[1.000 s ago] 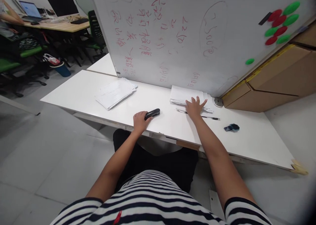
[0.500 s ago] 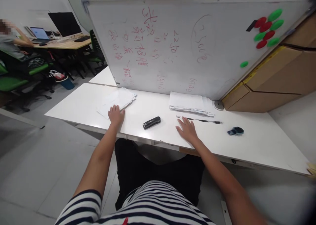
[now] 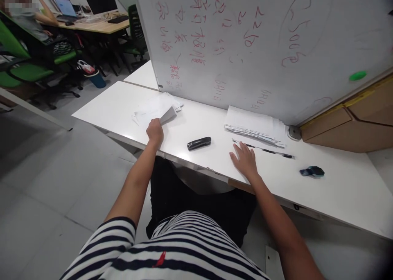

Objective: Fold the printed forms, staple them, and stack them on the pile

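Note:
My left hand (image 3: 155,132) is closed on the near edge of some paper (image 3: 168,114), which bends up from a loose pile of white sheets (image 3: 150,107). How many sheets it grips I cannot tell. My right hand (image 3: 245,159) lies on the white desk with fingers spread and nothing in it. Its fingertips are close to a thin dark strip (image 3: 267,150). Between my hands lies a black stapler (image 3: 199,143). Behind the strip is a neater stack of white papers (image 3: 251,124).
A dark wristwatch-like object (image 3: 312,172) lies at the desk's right. A whiteboard (image 3: 196,75) with red writing stands along the back, beside cardboard boxes (image 3: 334,128). At the far left a person (image 3: 27,22) sits in a green chair by a laptop (image 3: 65,7).
My left hand has gone from resting on the loose pile to gripping paper and bending it up. My right hand stays spread by the strip. The view has tilted down and shifted.

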Action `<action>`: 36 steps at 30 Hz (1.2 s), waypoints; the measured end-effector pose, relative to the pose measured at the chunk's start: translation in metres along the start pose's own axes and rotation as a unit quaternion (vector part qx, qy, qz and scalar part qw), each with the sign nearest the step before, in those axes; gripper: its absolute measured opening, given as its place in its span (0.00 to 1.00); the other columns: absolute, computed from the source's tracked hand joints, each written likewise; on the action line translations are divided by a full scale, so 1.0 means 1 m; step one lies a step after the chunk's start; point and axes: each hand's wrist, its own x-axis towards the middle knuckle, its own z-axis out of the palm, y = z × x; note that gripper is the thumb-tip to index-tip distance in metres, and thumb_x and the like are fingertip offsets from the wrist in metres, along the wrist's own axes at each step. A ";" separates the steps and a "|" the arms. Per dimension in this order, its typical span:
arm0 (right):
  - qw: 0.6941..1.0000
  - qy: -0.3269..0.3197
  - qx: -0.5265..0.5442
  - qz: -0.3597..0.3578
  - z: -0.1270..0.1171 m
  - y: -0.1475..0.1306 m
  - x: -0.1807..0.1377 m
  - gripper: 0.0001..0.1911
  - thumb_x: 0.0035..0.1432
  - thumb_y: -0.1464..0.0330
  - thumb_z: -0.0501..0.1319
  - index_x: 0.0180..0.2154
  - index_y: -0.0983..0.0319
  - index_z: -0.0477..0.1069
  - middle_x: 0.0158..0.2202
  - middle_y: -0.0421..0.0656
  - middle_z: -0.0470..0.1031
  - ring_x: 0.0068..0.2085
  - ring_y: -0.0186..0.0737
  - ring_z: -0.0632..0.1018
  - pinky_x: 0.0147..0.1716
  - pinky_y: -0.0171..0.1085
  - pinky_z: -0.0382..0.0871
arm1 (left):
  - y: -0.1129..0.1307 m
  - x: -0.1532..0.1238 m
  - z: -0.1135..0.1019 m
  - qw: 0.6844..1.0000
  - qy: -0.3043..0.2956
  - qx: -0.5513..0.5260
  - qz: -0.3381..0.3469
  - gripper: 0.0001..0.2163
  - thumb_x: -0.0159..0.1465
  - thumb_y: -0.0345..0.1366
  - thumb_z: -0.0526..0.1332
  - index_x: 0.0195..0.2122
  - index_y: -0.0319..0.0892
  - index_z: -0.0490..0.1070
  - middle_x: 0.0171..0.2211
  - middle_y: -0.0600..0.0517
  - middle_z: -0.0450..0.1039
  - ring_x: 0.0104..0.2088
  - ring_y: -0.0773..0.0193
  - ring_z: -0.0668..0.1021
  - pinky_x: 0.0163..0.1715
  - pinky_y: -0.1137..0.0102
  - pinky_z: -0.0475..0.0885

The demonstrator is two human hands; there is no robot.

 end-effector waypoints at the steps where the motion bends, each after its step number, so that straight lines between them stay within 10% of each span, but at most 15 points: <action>1: 1.000 -0.001 0.001 0.001 0.000 0.000 0.000 0.30 0.66 0.52 0.43 0.62 0.60 0.60 0.68 0.50 0.52 0.68 0.51 0.53 0.63 0.57 0.45 | 0.000 -0.001 0.000 1.000 0.004 -0.003 -0.004 0.16 0.69 0.33 0.43 0.49 0.42 0.68 0.46 0.41 0.71 0.45 0.52 0.74 0.36 0.63 0.68; 25: 1.000 -0.005 -0.001 0.003 -0.001 -0.001 0.001 0.30 0.66 0.52 0.43 0.62 0.59 0.59 0.68 0.49 0.52 0.68 0.49 0.53 0.64 0.55 0.44 | 0.003 0.001 -0.021 0.977 0.067 -0.188 0.077 0.06 0.68 0.36 0.49 0.39 0.42 0.62 0.45 0.43 0.70 0.49 0.58 0.72 0.50 0.64 0.65; 29: 1.000 -0.003 0.000 0.001 0.000 -0.001 0.002 0.30 0.66 0.52 0.43 0.62 0.59 0.60 0.68 0.49 0.53 0.67 0.50 0.53 0.63 0.55 0.45 | 0.016 0.010 -0.063 0.927 0.200 -0.314 0.042 0.08 0.70 0.41 0.48 0.41 0.42 0.58 0.44 0.47 0.69 0.47 0.63 0.73 0.48 0.67 0.67; 36: 0.992 0.093 0.083 0.006 -0.007 -0.008 -0.006 0.34 0.63 0.52 0.50 0.65 0.62 0.52 0.67 0.52 0.52 0.68 0.50 0.50 0.64 0.54 0.45 | 0.078 0.004 -0.197 0.790 0.397 -0.448 0.131 0.16 0.65 0.50 0.55 0.34 0.43 0.54 0.34 0.56 0.55 0.36 0.72 0.70 0.45 0.70 0.67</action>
